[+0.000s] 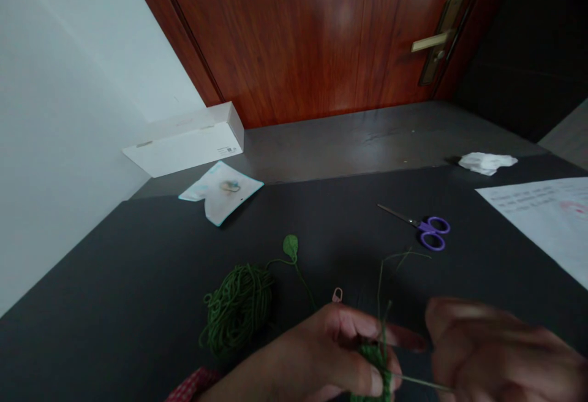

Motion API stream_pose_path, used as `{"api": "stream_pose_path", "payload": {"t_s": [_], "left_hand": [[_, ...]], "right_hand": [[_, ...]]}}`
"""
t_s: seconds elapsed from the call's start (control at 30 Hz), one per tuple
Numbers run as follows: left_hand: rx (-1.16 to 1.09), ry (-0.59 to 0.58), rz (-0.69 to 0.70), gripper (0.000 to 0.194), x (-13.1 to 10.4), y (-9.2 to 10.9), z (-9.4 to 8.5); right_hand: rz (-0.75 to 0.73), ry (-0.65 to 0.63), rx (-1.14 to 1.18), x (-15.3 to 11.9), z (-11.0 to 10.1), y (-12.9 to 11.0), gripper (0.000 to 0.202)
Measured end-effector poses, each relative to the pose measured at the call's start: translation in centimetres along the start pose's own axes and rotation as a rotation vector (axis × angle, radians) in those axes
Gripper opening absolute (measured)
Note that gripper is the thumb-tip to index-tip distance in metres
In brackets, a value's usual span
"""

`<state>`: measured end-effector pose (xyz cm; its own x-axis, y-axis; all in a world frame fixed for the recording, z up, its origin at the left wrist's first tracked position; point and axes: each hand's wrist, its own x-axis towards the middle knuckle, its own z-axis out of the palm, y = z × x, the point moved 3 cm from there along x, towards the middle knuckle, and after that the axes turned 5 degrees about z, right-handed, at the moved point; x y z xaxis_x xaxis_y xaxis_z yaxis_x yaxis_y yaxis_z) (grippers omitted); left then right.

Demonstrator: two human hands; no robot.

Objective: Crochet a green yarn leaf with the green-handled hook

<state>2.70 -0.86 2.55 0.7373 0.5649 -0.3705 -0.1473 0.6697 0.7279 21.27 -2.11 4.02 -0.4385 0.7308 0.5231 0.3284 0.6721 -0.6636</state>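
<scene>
My left hand [335, 353] pinches a small green crocheted piece [374, 356] between thumb and fingers at the bottom of the view. Loose yarn ends stick up from this piece. A taut strand of green yarn [422, 382] runs from it to my right hand [500, 353], which is closed on the strand and blurred by motion. Whether a needle or hook is in the right fingers cannot be made out. Left of my left hand lies a bundle of green yarn [239, 307], with a green crocheted leaf [290, 246] behind it. A pink stitch marker [337, 295] sits just beyond my left fingers.
Purple-handled scissors [429, 228] lie on the dark table [151, 279], beyond my right hand. A printed paper [551, 212] and a crumpled white tissue [487, 162] are at the right. An opened packet [229, 190] and a white box [193, 144] lie back left, near a wooden door [298, 40].
</scene>
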Motion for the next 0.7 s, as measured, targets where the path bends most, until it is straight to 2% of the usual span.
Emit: {"api": "stream_pose_path", "payload": {"t_s": [0.2,0.33,0.4,0.43,0.5,0.6,0.7], "left_hand": [[0.180,0.043,0.017,0.042,-0.1,0.8,-0.1],[0.240,0.078,0.028,0.045,-0.1,1.0,-0.3],[0.262,0.096,0.026,0.045,0.0,0.9,-0.3],[0.262,0.105,0.027,0.045,0.0,0.8,-0.3],[0.234,0.113,0.026,0.040,0.1,0.6,-0.4],[0.106,0.080,0.020,0.025,0.1,0.5,-0.2],[-0.040,0.018,-0.036,0.032,0.1,0.1,-0.2]], "right_hand": [[0.365,0.009,0.423,1.9,0.8,0.7,0.040],[0.637,-0.023,0.817,2.0,1.8,1.7,0.043],[0.711,-0.053,0.924,1.8,1.9,2.1,0.042],[0.708,-0.077,0.911,1.7,1.8,2.2,0.042],[0.587,-0.141,0.779,1.7,1.2,2.0,0.041],[0.277,-0.200,0.520,1.6,0.1,1.0,0.038],[-0.013,-0.147,0.091,0.9,-0.5,0.0,0.046]]}}
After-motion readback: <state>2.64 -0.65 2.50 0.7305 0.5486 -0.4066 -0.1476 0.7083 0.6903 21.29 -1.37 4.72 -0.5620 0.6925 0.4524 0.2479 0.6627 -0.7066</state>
